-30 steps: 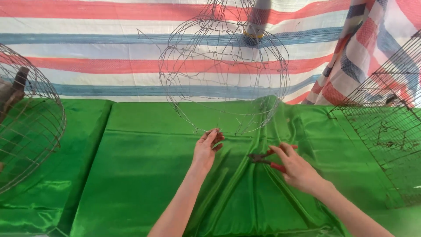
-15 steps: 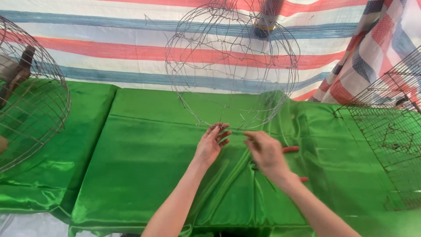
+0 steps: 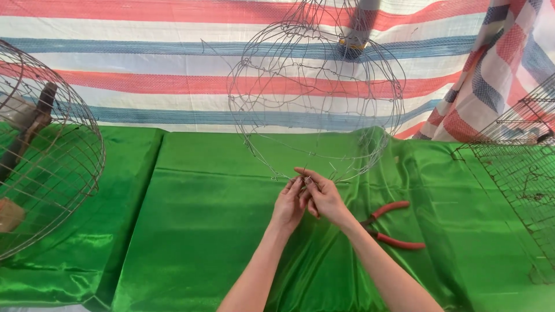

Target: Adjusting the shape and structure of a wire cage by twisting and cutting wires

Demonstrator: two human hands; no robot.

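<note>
— Where the striped tarp (image 3: pixel 144 63) hangs behind, what stands on the green cloth (image 3: pixel 202 231)?

— On it stands the big round wire frame (image 3: pixel 315 92), upright, with its lowest rim coming down just at the hands. At the left edge is a second wire basket (image 3: pixel 46 162), well apart, and at the right a flat wire mesh panel (image 3: pixel 514 173).

— And the hands?

— Both meet at the bottom of the frame. The left hand (image 3: pixel 287 205) and the right hand (image 3: pixel 324 196) are touching each other, fingers bent together and pinched on the thin wire of the bottom rim. This wire runs left to right, and it lies just above and beyond the fingertips. Both hands are equally near to it.

— Any tool?

— Red-handled pliers (image 3: pixel 390 228) lie on the cloth just beside the right forearm, untouched. The right hand is nearer to them.
</note>
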